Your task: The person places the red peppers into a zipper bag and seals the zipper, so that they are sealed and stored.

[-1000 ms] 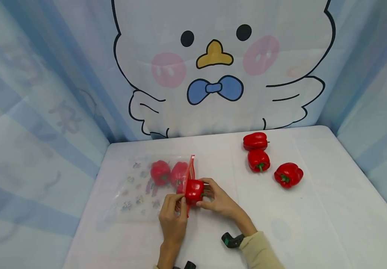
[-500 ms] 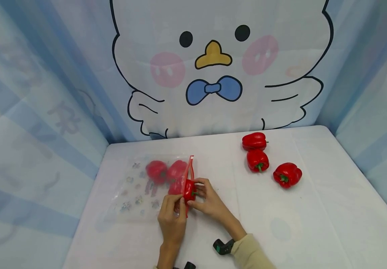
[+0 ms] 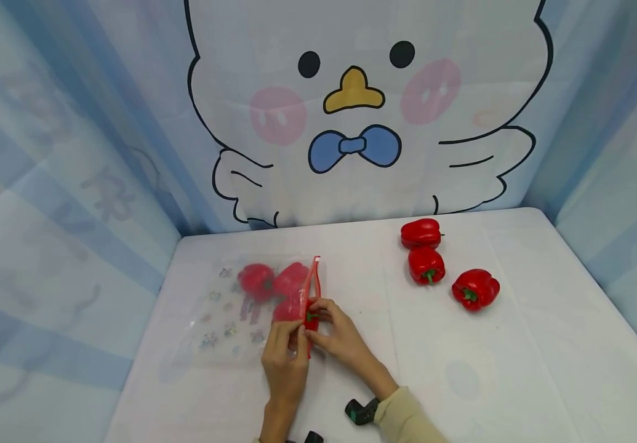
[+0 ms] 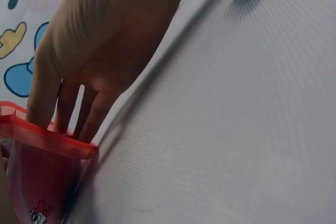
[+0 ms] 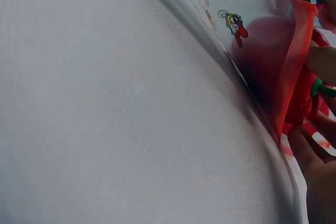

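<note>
A clear zip bag (image 3: 213,320) with a red zip edge lies on the table in the head view. Through its film show two red bell peppers (image 3: 256,280). Another bell pepper (image 3: 311,323) is in the bag's mouth, stem outward; its green stem (image 5: 321,87) shows in the right wrist view. My left hand (image 3: 285,363) pinches the near part of the bag's red edge. Fingers and thumb of my right hand (image 3: 346,338) hold the pepper at its stem end. In the left wrist view, the right hand's fingers reach inside the red edge (image 4: 52,142).
Three loose red bell peppers lie at the back right: one at the rear (image 3: 420,234), one just in front of it (image 3: 426,264), and one farther right (image 3: 476,290). A printed curtain hangs behind the white table (image 3: 490,369). Both wrists wear black devices (image 3: 360,412).
My right hand has moved left, pushing the pepper from outside the red edge into the bag's mouth. The peppers inside have shifted slightly left. My left hand has stayed at the edge.
</note>
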Motion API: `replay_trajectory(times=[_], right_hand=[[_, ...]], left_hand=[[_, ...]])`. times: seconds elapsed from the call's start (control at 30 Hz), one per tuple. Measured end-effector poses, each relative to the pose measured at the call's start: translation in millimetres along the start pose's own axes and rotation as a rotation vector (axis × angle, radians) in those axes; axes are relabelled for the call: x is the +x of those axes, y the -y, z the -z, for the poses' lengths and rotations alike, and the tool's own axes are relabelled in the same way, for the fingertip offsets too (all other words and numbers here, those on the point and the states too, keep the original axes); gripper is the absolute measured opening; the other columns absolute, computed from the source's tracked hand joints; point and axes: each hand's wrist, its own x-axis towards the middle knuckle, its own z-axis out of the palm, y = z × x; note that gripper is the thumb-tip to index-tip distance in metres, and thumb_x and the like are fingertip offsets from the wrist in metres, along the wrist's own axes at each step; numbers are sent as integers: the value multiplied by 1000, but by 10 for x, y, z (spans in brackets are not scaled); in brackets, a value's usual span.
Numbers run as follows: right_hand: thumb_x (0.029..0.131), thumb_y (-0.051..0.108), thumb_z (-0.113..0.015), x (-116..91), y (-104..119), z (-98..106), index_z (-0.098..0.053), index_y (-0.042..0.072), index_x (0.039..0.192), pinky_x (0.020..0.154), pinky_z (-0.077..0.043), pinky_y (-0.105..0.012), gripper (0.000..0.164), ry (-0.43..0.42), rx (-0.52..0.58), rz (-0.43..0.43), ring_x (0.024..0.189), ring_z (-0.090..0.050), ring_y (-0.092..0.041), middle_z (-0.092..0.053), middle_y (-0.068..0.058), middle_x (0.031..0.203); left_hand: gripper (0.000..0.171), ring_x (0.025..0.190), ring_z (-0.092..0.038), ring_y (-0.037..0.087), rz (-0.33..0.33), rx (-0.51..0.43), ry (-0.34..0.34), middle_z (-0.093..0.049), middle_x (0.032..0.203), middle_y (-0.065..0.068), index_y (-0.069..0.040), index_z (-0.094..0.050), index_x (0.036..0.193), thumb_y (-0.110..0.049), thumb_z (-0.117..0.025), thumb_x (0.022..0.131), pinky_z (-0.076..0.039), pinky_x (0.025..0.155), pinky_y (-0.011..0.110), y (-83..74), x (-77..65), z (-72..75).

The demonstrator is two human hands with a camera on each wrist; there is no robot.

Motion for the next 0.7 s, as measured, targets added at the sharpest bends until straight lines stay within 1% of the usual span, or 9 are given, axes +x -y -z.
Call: replay_trajectory(times=[0.13,0.2,0.33,0.4,0.53,0.63,0.7], right_hand=[[87,2,-81,0,19,-21,-58,8,128,111,-51,-47,47,4,-30,-18,128,-63,-30,-62,-12,141],[87,2,-81,-1,26,-27,-59,8,130,111,-51,-47,48,5,-44,-26,130,-61,-31,-62,-12,142],[86,5,-82,-16,15,-32,-63,7,131,110,-53,-45,48,-14,-106,-3,135,-57,-32,-61,-12,144],[86,5,-82,-17,9,-31,-66,5,130,108,-54,-42,47,-27,-129,21,133,-57,-32,-61,-13,142],[86,5,-82,-12,-5,-29,-70,2,126,102,-56,-37,42,-33,-156,63,122,-59,-30,-63,-13,131],[87,3,-80,-16,-18,-30,-71,3,125,101,-54,-39,39,-12,-178,89,119,-59,-30,-67,-12,126],[88,4,-78,-24,-25,-31,-71,5,125,103,-54,-40,38,17,-180,85,121,-58,-30,-69,-11,127]], left_hand=[[19,68,-52,10,-1,1,-1,-64,87,5,-2,-74,101,8,-74,85,-44,61,16,-5,4,0],[19,68,-52,10,-3,1,-3,-64,87,5,-2,-75,101,9,-74,85,-44,61,16,-6,6,0],[18,68,-52,10,-4,-1,-4,-64,87,5,-1,-75,100,9,-74,85,-44,61,16,-7,4,-3],[18,68,-52,10,-5,-3,-6,-64,87,5,-1,-75,100,9,-75,85,-44,61,16,-8,6,-6],[18,68,-52,10,-10,-4,-9,-65,87,5,-1,-75,100,9,-75,85,-44,61,17,-9,9,-13],[19,68,-53,10,-11,3,-12,-65,87,5,-2,-76,100,9,-75,85,-44,61,18,-6,5,-13],[19,68,-53,11,-9,13,-14,-66,88,5,-3,-76,101,8,-75,85,-44,61,18,-2,-4,-10]])
